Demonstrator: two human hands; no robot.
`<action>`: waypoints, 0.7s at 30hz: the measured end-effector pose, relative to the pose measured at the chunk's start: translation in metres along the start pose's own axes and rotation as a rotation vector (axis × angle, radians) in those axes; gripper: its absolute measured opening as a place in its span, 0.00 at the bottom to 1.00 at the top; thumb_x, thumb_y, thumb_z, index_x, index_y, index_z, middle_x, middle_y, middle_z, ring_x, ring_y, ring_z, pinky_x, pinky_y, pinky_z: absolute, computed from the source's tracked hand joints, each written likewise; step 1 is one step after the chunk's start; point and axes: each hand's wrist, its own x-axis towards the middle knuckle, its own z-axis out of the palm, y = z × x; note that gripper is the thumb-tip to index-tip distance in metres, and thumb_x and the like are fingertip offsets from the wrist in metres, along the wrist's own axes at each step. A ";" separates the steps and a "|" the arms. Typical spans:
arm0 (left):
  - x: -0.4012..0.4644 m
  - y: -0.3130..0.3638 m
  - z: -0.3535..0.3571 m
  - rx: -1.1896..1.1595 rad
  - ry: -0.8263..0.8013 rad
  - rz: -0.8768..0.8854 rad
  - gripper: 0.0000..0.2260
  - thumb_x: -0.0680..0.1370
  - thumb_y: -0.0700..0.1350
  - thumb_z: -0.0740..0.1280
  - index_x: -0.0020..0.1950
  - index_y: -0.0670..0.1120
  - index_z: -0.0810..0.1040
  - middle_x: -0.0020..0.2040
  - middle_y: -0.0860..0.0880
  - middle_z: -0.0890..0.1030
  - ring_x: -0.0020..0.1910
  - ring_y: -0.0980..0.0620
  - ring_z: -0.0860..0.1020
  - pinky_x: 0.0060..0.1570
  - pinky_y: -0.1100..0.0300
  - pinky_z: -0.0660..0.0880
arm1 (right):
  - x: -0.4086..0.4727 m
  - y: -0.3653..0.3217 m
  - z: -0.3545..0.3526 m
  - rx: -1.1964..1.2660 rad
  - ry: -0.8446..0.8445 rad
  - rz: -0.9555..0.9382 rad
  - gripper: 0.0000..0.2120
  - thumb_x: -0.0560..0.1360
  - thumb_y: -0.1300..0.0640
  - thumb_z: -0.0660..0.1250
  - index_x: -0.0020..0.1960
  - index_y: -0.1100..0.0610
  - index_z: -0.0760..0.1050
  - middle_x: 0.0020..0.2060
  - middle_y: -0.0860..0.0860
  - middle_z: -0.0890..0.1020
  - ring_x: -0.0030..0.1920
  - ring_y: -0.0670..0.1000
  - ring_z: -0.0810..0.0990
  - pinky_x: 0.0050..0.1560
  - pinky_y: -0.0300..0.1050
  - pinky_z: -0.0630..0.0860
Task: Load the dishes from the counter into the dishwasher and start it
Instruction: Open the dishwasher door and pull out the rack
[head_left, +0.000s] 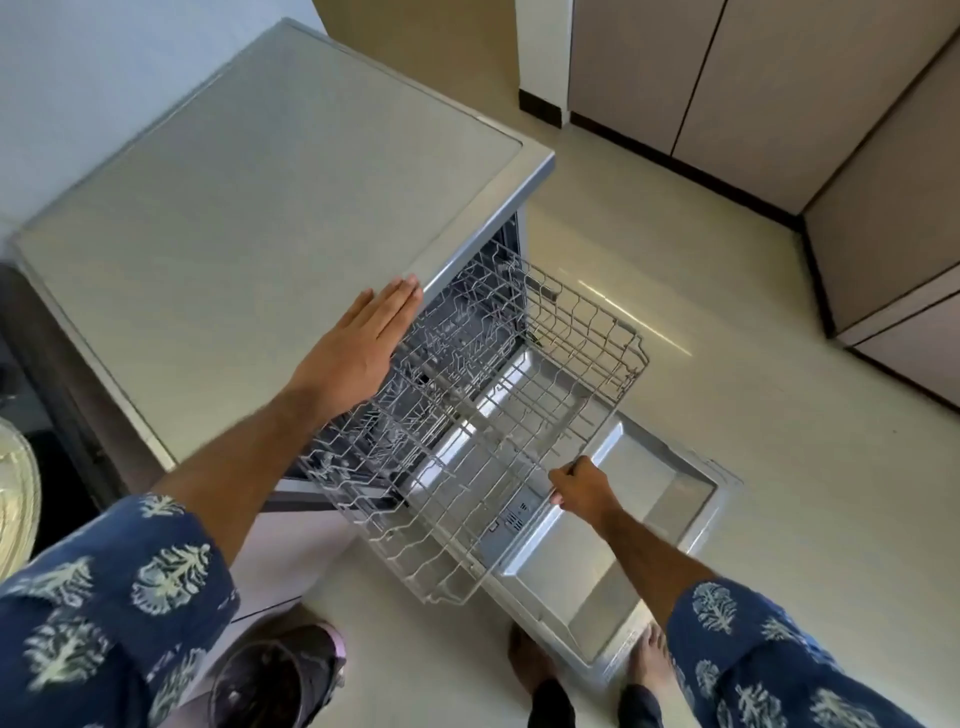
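Rack (498, 415) empty, half out over open door (649, 519); right hand (582, 488) pinches its front wire; left hand (363, 348) flat on dishwasher top (234, 208); hard one-sided pull could skew or derail it.

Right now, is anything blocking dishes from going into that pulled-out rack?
Nothing visible does. The rack is slid out over the open door and holds no dishes; only the right hand grips its front rim.

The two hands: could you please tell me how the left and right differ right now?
The left hand lies flat, fingers straight, on the dishwasher top; the right hand curls around the upper rack front rim. The left sits higher and farther back; the right is lower, nearer. Both wear patterned blue sleeves.
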 end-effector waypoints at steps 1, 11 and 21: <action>-0.001 0.000 0.001 0.013 -0.004 0.018 0.42 0.77 0.31 0.65 0.82 0.44 0.41 0.82 0.44 0.42 0.81 0.48 0.42 0.79 0.48 0.46 | -0.005 0.003 -0.003 0.013 0.017 0.010 0.06 0.75 0.57 0.67 0.43 0.60 0.75 0.37 0.58 0.85 0.41 0.55 0.85 0.49 0.54 0.83; -0.002 -0.004 0.009 0.111 0.021 0.169 0.39 0.75 0.28 0.63 0.81 0.41 0.47 0.82 0.41 0.44 0.81 0.44 0.43 0.78 0.42 0.51 | -0.009 0.031 -0.013 -0.031 0.024 0.132 0.13 0.74 0.57 0.66 0.45 0.69 0.81 0.37 0.59 0.86 0.40 0.55 0.86 0.53 0.53 0.82; -0.001 -0.003 0.009 0.120 0.037 0.182 0.40 0.74 0.27 0.65 0.81 0.41 0.49 0.81 0.40 0.45 0.81 0.43 0.43 0.78 0.42 0.52 | -0.043 0.018 -0.008 -1.361 0.332 -0.430 0.39 0.81 0.51 0.53 0.78 0.63 0.31 0.78 0.65 0.37 0.78 0.66 0.41 0.77 0.63 0.43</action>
